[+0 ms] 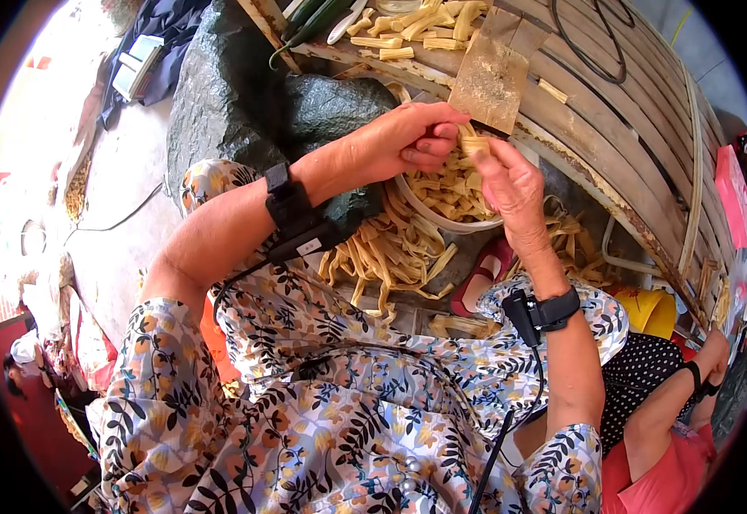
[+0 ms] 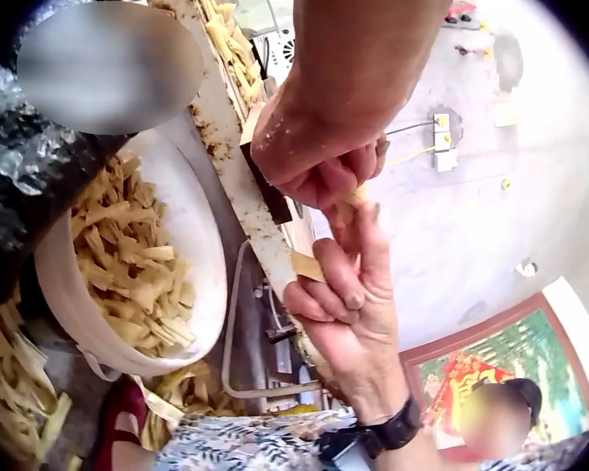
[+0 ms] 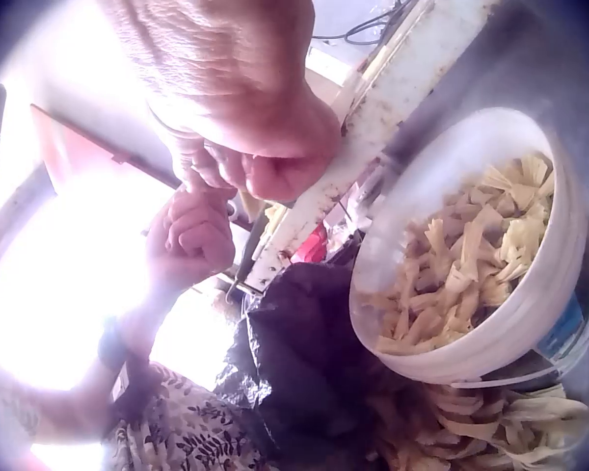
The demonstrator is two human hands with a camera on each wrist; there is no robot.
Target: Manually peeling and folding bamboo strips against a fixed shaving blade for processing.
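Note:
In the head view, both hands meet over a white bucket (image 1: 457,224) of short yellowish knotted pieces (image 1: 446,193). My left hand (image 1: 416,141), fingers curled, pinches one end of a pale yellow strip (image 1: 474,144). Thumb and fingers of my right hand (image 1: 515,184) grip its folded part. The left wrist view has the left hand (image 2: 319,147) above the right hand (image 2: 344,294), with a flat strip end (image 2: 307,265) by the right fingers. In the right wrist view, the right hand (image 3: 245,128) partly hides the strip, close to the left hand (image 3: 196,235).
A slatted table (image 1: 613,128) with a rusty edge stands beyond the bucket, bearing a wooden board (image 1: 492,81), cut pieces (image 1: 433,26) and cucumbers (image 1: 318,19). Long loose strips (image 1: 390,253) lie below, beside dark plastic sheeting (image 1: 228,94). Another person's arm (image 1: 656,420) is at right.

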